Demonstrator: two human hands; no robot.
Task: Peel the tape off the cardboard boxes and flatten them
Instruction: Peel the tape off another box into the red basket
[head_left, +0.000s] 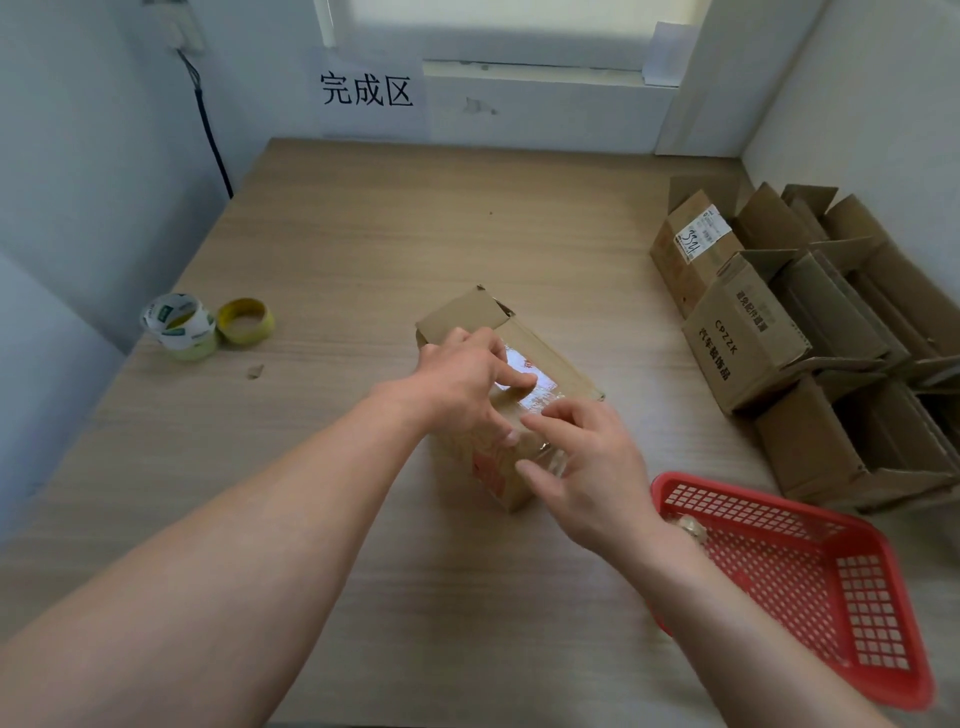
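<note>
Tape rolls (179, 325) are placed left of the cardboard box (566, 371). The box's taped top is pressed by the left hand (462, 379), fingers flat. Its near end is touched by the right hand (587, 467), fingers half spread, grip indeterminable; a red basket (883, 597) is set right of the box.

Your left hand (457, 384) presses on the small brown cardboard box (569, 371); your right hand (587, 467) touches its clear glossy tape (524, 364).

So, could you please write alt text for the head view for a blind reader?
The left hand and right hand touch clear tape on a cardboard box on a wooden table; tape rolls lie left, a red basket right.
</note>
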